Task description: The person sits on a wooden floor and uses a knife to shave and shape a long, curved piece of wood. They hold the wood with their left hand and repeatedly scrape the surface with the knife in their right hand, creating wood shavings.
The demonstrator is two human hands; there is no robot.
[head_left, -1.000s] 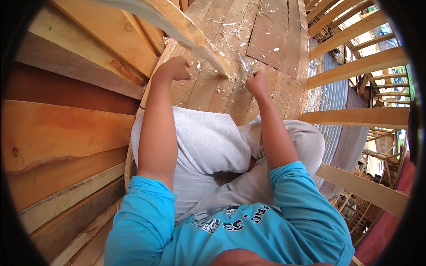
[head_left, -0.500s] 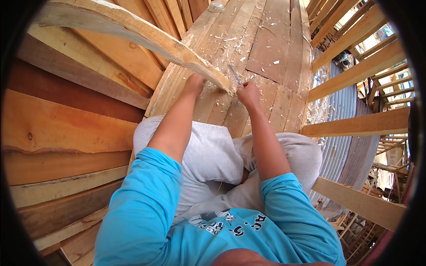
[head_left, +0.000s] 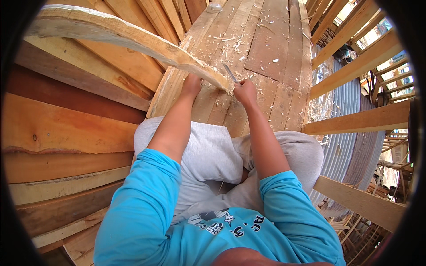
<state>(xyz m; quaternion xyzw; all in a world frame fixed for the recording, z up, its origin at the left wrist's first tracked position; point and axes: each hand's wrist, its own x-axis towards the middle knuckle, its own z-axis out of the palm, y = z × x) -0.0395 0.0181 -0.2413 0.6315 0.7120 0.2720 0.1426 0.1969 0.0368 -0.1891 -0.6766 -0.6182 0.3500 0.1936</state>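
A long, curved piece of wood slants in from the upper left, its narrow end coming down between my hands. My left hand is closed against the near side of that wood, close to its lower end; the fingertips are hidden. In my right hand, just right of the end, the fingers wrap round the handle of a knife. Its thin grey blade points up and left, beside the wood's tip. The handle is covered by the fingers.
I sit cross-legged on a plank floor strewn with pale wood shavings. Stacked boards line the left side. On the right are wooden slats with corrugated metal sheets beyond. A small clear container stands far ahead.
My right hand and the knife have shifted slightly left and up, nearer the wood's end. The wood's upper part now appears a little lower and farther left. My left hand stays beside it.
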